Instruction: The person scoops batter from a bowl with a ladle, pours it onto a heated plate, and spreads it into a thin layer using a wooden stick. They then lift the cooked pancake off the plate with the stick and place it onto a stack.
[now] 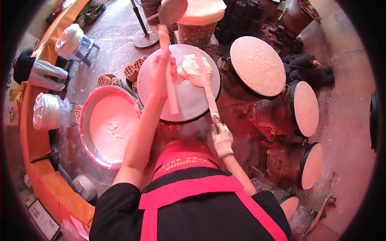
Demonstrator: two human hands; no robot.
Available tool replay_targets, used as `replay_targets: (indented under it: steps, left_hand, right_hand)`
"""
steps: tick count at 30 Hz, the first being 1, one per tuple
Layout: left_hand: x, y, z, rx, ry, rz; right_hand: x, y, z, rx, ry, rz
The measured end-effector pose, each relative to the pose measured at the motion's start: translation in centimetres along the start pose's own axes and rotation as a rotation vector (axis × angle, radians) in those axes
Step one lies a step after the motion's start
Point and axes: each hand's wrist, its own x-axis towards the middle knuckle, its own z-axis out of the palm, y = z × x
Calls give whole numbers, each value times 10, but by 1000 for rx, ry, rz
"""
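Over a round griddle (185, 105) in front of me, my left hand (162, 78) is closed around a long, flat wooden scraper (171, 96), slightly blurred. My right hand (222, 140), in a pale knitted glove, grips the dark lower end of a long-handled wooden spatula (210, 96). The spatula's broad head lies over the right half of the griddle, under and against a lump of white batter (193, 64). Left of my forearm stands a large pink-rimmed basin (82, 132) of white batter (106, 120).
Several round griddles covered with pale sheets curve along the right, including a large sheet (257, 66). A stack of pale sheets (203, 12) stands ahead. Perforated briquettes (130, 73) lie behind the basin. Bagged stacks (50, 111) and a person (44, 72) are left.
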Motion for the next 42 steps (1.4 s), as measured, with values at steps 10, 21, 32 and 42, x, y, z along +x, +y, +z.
replay_targets:
  steps: [10, 21, 32, 42]
  left_hand:
    - [-68, 43, -106, 225, 96, -507]
    - [-211, 37, -212, 134, 461, -571]
    - [-248, 41, -224, 78, 650, -547]
    - [-247, 41, -202, 542, 452, -396]
  right_hand:
    - [64, -59, 58, 537, 225, -9]
    - [-5, -101, 56, 1346, 120, 540]
    - [55, -160, 39, 1235, -377, 477]
    - [42, -107, 45, 1132, -183, 417]
